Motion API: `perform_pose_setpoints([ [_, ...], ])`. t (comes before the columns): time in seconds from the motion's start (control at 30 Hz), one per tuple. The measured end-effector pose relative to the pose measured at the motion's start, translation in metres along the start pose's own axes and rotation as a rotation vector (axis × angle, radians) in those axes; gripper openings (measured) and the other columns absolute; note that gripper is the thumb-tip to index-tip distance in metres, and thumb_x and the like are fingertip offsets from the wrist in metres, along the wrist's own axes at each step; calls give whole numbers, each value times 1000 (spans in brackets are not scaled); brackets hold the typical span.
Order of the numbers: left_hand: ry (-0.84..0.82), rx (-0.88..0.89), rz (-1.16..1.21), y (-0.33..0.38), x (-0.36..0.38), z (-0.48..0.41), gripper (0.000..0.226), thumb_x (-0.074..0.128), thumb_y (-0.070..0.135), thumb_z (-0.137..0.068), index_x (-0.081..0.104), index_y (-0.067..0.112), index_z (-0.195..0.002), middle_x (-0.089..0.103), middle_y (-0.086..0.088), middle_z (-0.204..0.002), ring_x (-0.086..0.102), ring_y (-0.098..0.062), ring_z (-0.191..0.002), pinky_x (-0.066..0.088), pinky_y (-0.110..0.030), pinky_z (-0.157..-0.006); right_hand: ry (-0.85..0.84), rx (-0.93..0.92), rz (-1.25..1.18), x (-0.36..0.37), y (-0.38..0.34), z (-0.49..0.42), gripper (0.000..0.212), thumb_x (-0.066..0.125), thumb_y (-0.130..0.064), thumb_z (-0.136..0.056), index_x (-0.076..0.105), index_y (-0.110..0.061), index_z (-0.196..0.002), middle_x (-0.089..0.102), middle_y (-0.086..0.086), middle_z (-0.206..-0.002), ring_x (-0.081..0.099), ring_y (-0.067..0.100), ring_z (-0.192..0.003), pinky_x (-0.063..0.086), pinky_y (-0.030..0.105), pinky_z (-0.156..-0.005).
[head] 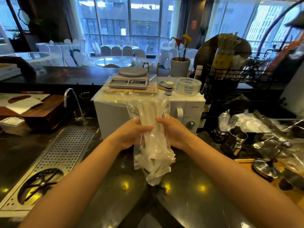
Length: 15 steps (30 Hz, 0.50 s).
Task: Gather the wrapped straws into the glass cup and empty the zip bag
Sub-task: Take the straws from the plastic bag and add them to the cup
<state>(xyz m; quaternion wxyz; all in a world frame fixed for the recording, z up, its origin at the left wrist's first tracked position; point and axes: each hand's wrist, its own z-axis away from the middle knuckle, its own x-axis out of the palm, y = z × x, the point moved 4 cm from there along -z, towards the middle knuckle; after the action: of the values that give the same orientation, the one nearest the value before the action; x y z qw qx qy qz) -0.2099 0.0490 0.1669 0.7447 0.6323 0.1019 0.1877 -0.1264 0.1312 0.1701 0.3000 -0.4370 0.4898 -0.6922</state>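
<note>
Lower left of frame: perforated drain tray [65, 155], not involved. Centre: left hand [131, 134] was closed on the zip bag [153, 145], thumb across the front; bag held upright above the dark counter [115, 186], w/ wrapped straws [148, 116] inside, crumpled ends poking out the bottom. Right hand [172, 130] gripped the bag's other side. Glass cup: couldn't spot it. Risk imo: straws drop out the low end onto the counter, grip is mid-bag only.
</note>
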Motion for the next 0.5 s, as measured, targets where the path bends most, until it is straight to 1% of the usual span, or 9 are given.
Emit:
perform_pose_setpoints([
  [0.07,-6,10,-29,0,-1,-9,25,54,3,-86,59,17,-105,68,-5,-96,70,-18,-84,58,-34,-70,41,-33,138,-9,-5,-2,32,40,-7,-95,47,-13,-126,62,12,-114,59,29,-106,48,45,-93],
  [0.13,-9,45,-66,2,0,-16,22,55,4,-85,59,19,-101,67,-5,-97,68,-19,-89,56,-34,-72,69,-48,258,-14,-11,-4,34,42,-7,-95,48,-10,-128,59,16,-123,56,34,-116,45,49,-100],
  [0.17,-6,72,-101,4,0,-19,22,54,4,-85,58,19,-102,67,-5,-98,67,-20,-92,55,-34,-75,86,-53,305,-17,-14,-5,35,43,-7,-95,47,-9,-129,59,15,-122,55,34,-117,45,48,-100],
  [0.23,-2,146,-181,11,1,-26,28,54,6,-86,54,16,-112,66,-4,-98,65,-20,-93,55,-31,-77,113,-81,360,-21,-22,-8,36,44,-7,-95,46,-7,-130,60,9,-112,58,31,-110,48,42,-93],
  [0.3,-13,214,-225,18,2,-32,36,55,7,-86,49,18,-119,64,-2,-100,64,-18,-93,55,-30,-75,118,-112,379,-25,-28,-11,36,44,-6,-95,46,-5,-131,62,2,-102,60,23,-99,51,35,-85],
  [0.33,-21,240,-230,20,1,-34,36,55,7,-86,48,22,-117,63,0,-100,64,-16,-92,55,-29,-74,118,-124,380,-27,-30,-13,37,44,-6,-95,45,-5,-131,61,-1,-98,61,19,-95,52,33,-83],
  [0.37,-28,258,-235,21,1,-36,34,55,7,-85,48,26,-113,62,2,-99,63,-14,-91,55,-28,-73,118,-132,377,-29,-30,-15,37,44,-6,-95,45,-5,-132,61,-2,-98,61,17,-94,52,33,-84],
  [0.43,-37,280,-255,18,0,-38,34,56,7,-85,46,34,-104,61,5,-97,62,-11,-90,54,-26,-72,117,-142,381,-32,-26,-17,38,45,-7,-94,44,-7,-133,61,-2,-102,60,17,-97,51,36,-90],
  [0.5,-40,275,-279,10,-3,-41,35,57,9,-84,47,34,-105,62,6,-98,62,-11,-91,54,-26,-74,102,-145,391,-35,-18,-17,39,45,-8,-95,43,-10,-134,60,-6,-100,60,12,-95,52,29,-84],
])
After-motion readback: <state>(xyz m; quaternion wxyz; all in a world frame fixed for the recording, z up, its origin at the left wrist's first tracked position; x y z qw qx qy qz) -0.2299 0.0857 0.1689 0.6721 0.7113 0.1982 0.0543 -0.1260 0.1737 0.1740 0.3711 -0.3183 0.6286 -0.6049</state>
